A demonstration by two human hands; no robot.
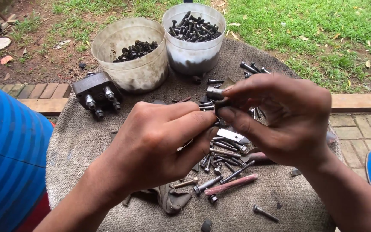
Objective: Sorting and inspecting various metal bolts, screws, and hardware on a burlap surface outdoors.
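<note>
My left hand (159,141) and my right hand (280,118) meet above a cloth-covered round surface (86,141). Together their fingertips pinch a small dark metal bolt with a grey cylindrical end (215,95). The right thumb and forefinger close on the part from the right. The left thumb and forefinger press against it from below left. Under the hands lie several loose bolts (224,157) and a flat metal piece (230,135).
Two white plastic buckets (134,73) (194,56) at the back hold dark bolts. A black metal block with fittings (97,92) sits at the back left. A reddish rod (232,184), a dark rag (170,197) and scattered bolts (265,212) lie near the front. Grass and brick paving surround the surface.
</note>
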